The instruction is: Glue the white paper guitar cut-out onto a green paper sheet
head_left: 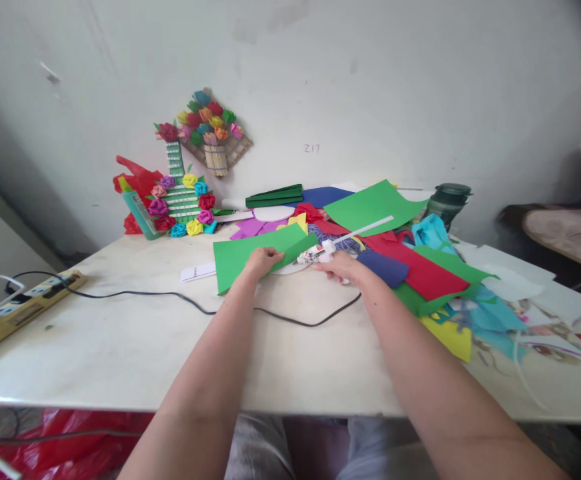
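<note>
Note both bare forearms (207, 373), rising from the bottom edge of the frame. At centre, observe the left hand (261, 262), pinching the near edge of the green sheet (243, 252). Just right of centre, observe the right hand (341, 267), closed around the glue gun (326, 251), with nozzle (300, 258) directed left and glue stick (370, 225) extending toward upper right. Locate the black cord (313, 325) below. Judge the step as probably gluing the sheet. Next, hold steady; keep nozzle clear of left hand. Unable to confirm nozzle contact.
</note>
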Action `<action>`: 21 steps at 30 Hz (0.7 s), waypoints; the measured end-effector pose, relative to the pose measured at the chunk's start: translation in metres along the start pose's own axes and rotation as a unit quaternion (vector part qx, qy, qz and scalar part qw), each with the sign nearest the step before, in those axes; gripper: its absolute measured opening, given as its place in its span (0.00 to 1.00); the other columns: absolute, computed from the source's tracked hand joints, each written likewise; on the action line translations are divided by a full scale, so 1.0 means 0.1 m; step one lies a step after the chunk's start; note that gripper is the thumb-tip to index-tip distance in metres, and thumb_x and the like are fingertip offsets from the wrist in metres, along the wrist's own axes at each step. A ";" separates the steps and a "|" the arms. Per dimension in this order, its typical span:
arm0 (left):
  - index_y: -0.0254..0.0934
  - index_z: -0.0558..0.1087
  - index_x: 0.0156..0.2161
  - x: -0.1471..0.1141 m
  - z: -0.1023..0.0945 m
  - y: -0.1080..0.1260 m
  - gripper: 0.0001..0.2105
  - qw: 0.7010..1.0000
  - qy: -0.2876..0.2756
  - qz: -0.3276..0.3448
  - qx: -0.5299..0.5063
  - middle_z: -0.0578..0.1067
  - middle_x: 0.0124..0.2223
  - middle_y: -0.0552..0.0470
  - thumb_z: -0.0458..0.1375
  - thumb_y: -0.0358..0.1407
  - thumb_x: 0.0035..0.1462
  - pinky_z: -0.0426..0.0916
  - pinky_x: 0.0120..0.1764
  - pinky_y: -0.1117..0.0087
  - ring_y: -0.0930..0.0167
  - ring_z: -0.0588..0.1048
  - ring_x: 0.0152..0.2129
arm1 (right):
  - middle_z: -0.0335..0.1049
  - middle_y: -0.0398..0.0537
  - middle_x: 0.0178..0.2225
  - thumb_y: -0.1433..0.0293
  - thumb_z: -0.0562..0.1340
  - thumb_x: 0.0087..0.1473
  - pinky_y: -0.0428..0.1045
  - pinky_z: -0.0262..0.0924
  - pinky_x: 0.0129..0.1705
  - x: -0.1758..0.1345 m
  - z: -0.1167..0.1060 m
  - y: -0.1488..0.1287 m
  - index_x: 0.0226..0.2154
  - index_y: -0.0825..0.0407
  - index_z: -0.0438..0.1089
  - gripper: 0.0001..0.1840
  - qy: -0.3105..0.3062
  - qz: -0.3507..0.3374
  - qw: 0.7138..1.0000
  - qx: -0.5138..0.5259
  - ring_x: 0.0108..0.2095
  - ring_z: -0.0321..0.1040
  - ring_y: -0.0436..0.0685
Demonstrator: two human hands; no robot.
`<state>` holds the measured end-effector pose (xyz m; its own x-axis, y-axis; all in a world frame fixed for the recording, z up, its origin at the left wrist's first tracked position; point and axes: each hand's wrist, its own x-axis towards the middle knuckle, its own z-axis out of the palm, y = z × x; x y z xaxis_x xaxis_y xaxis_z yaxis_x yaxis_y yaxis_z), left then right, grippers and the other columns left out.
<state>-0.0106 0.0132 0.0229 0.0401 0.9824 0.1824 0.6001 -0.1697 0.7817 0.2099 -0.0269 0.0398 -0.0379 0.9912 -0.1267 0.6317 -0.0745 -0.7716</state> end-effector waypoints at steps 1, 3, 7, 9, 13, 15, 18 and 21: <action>0.35 0.69 0.21 0.00 0.00 0.00 0.14 1.000 0.000 -0.001 -0.003 0.61 0.15 0.58 0.57 0.46 0.39 0.51 0.20 0.75 0.75 0.61 0.17 | 0.64 0.43 0.16 0.56 0.63 0.40 0.40 0.47 0.10 0.00 0.00 0.00 0.23 0.55 0.61 0.19 -0.004 -0.005 1.000 -0.001 0.10 0.52 0.43; 0.36 0.69 0.21 -0.01 0.00 0.01 0.13 1.000 -0.001 -0.003 -0.006 0.61 0.15 0.58 0.57 0.46 0.39 0.51 0.20 0.75 0.75 0.61 0.17 | 0.64 0.43 0.16 0.56 0.63 0.40 0.40 0.47 0.10 0.01 0.00 0.01 0.23 0.55 0.61 0.18 -0.010 -0.013 1.000 -0.001 0.10 0.52 0.43; 0.36 0.69 0.21 -0.01 -0.01 0.02 0.13 1.000 -0.002 -0.010 -0.015 0.62 0.15 0.58 0.57 0.45 0.39 0.52 0.21 0.75 0.75 0.61 0.17 | 0.63 0.42 0.16 0.57 0.63 0.40 0.40 0.47 0.10 0.02 0.00 0.02 0.22 0.54 0.60 0.18 -0.007 -0.009 1.000 0.003 0.11 0.52 0.43; 0.36 0.69 0.21 -0.01 -0.01 0.02 0.12 1.000 -0.002 -0.016 -0.020 0.62 0.15 0.58 0.58 0.45 0.38 0.52 0.21 0.75 0.75 0.62 0.18 | 0.62 0.41 0.15 0.58 0.63 0.41 0.40 0.47 0.11 0.00 0.00 0.00 0.22 0.54 0.60 0.17 -0.006 -0.006 1.000 0.005 0.11 0.52 0.43; 0.35 0.69 0.21 -0.01 -0.01 0.02 0.13 1.000 -0.003 -0.018 -0.014 0.62 0.15 0.58 0.58 0.45 0.38 0.53 0.22 0.75 0.75 0.62 0.18 | 0.61 0.40 0.14 0.60 0.63 0.41 0.41 0.47 0.10 -0.02 -0.01 -0.04 0.22 0.54 0.59 0.16 -0.002 -0.004 1.000 0.000 0.10 0.51 0.43; 0.35 0.69 0.21 0.00 -0.01 0.01 0.13 1.000 -0.002 -0.015 -0.007 0.62 0.16 0.58 0.58 0.45 0.38 0.53 0.22 0.74 0.75 0.62 0.18 | 0.61 0.41 0.15 0.60 0.62 0.41 0.41 0.47 0.10 -0.03 0.00 -0.05 0.21 0.54 0.59 0.16 0.000 -0.003 1.000 -0.002 0.10 0.51 0.43; 0.35 0.69 0.21 0.00 0.00 0.01 0.13 1.000 -0.004 -0.009 0.001 0.62 0.15 0.58 0.57 0.45 0.39 0.53 0.22 0.74 0.75 0.61 0.18 | 0.61 0.41 0.15 0.59 0.62 0.41 0.40 0.47 0.10 -0.03 0.01 -0.04 0.21 0.54 0.59 0.17 0.002 -0.004 1.000 -0.005 0.10 0.51 0.43; 0.35 0.69 0.21 0.00 0.00 0.01 0.13 1.000 -0.005 -0.006 0.000 0.62 0.16 0.58 0.57 0.45 0.40 0.53 0.22 0.75 0.75 0.61 0.17 | 0.62 0.42 0.16 0.58 0.62 0.41 0.40 0.46 0.10 -0.02 0.02 -0.04 0.21 0.54 0.59 0.17 0.004 0.001 1.000 -0.009 0.10 0.51 0.43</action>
<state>-0.0101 0.0127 0.0239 0.0399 0.9851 0.1673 0.6005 -0.1575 0.7840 0.2060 -0.0292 0.0419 -0.0303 0.9920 -0.1222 0.6463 -0.0738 -0.7595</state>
